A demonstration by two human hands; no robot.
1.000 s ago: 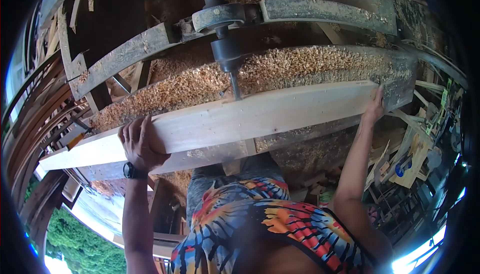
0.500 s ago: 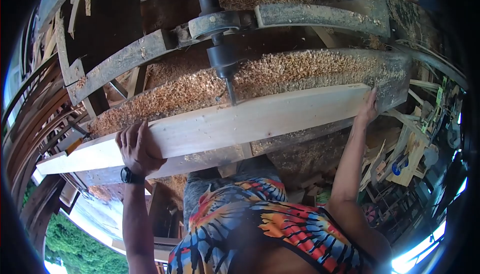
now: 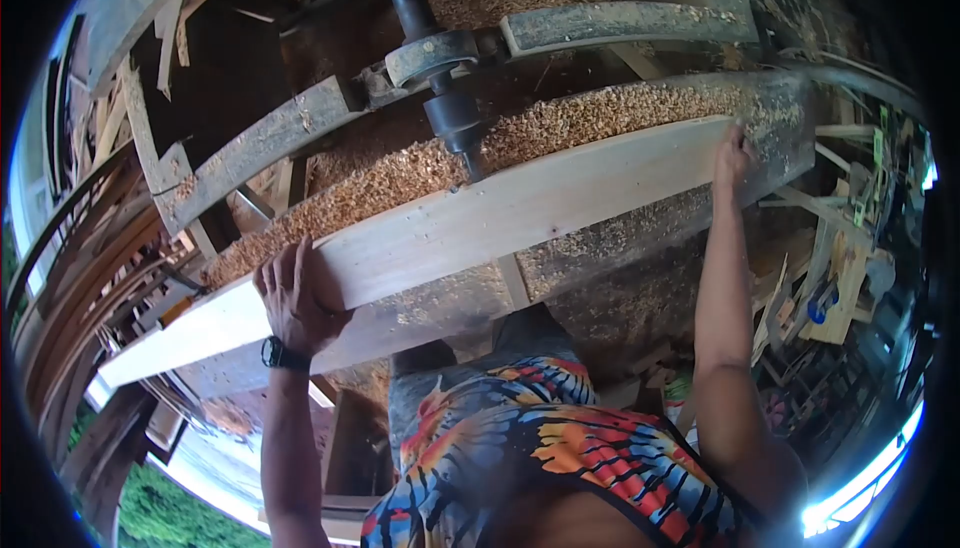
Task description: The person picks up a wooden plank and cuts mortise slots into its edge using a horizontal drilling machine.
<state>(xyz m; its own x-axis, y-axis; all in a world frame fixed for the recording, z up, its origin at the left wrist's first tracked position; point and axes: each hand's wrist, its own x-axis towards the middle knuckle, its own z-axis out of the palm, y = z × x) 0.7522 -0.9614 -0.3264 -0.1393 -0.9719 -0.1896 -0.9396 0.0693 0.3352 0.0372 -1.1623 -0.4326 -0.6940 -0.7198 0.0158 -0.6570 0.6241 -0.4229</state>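
A long pale wooden board (image 3: 520,193) lies slantwise across a worn wooden worktable (image 3: 440,308). My left hand (image 3: 297,303), with a dark watch at its wrist, is closed over the board's left part, fingers reaching across its top. Out at the board's right end, my right hand (image 3: 733,153) grips the end, its fingers partly hidden. Between the two hands, a dark spindle with a chuck (image 3: 455,118) carries a metal bit (image 3: 470,163). The bit's tip meets the board's far edge; how deep it sits cannot be made out.
Wood chips (image 3: 400,173) are heaped along the board's far side. Behind them runs a dusty wooden rail (image 3: 630,26), with a ring-shaped bearing (image 3: 430,56) around the spindle. Curved wooden strips (image 3: 75,268) stack up at left. Scrap wood (image 3: 840,278) clutters the right.
My view has tilted, so the board slants more steeply. Less of the bit shows above the board's far edge. Both hands keep their holds on the board.
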